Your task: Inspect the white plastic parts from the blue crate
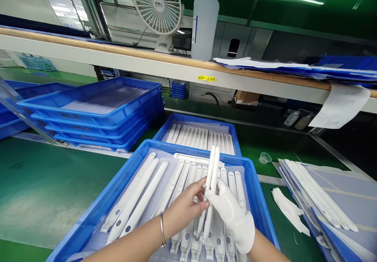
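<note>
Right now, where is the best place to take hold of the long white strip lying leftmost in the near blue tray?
Probably at the middle of the leftmost strip, coming from above. It lies flat and diagonal in the near tray, with open liner on its left, away from both hands, so fingers can pinch its long edges.

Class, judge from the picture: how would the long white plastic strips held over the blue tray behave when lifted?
The strips probably stay stiff: they stand upright unsupported above both hands. Likely light, since fingertips alone hold them. Flat-sided, so unlikely to roll in the tray.

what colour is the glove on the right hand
White, on the right hand, clearest in the head view; the left hand is bare.
</note>
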Demonstrator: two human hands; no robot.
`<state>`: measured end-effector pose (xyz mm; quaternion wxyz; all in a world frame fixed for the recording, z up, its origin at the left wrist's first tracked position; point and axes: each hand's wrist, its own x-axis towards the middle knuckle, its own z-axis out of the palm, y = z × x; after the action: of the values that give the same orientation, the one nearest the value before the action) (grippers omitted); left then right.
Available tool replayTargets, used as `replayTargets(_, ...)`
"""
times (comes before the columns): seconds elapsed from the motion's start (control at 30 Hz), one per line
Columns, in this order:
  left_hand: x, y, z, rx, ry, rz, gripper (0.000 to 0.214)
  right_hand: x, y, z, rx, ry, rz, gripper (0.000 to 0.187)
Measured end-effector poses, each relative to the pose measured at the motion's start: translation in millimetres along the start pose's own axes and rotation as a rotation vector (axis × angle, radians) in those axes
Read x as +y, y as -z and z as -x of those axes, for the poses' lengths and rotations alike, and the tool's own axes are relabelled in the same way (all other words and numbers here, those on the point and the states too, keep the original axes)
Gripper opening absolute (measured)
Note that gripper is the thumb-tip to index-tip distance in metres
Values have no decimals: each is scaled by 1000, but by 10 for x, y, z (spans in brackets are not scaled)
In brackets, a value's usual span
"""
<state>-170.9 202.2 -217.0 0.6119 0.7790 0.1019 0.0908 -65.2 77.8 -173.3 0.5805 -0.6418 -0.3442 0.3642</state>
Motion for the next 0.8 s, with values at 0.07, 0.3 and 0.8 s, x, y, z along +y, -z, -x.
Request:
replayTargets(0.07, -4, 14, 5, 0, -25, -52, 70, -63, -17, 32, -1, 17, 23, 64)
replayTargets(0.3, 53, 56, 28, -20, -118, -158, 64, 10, -25, 48, 66, 90, 59, 57)
replayTargets(0.8, -35, 27, 26, 142, 22, 62, 90, -34, 126, 136, -75, 128, 77, 42)
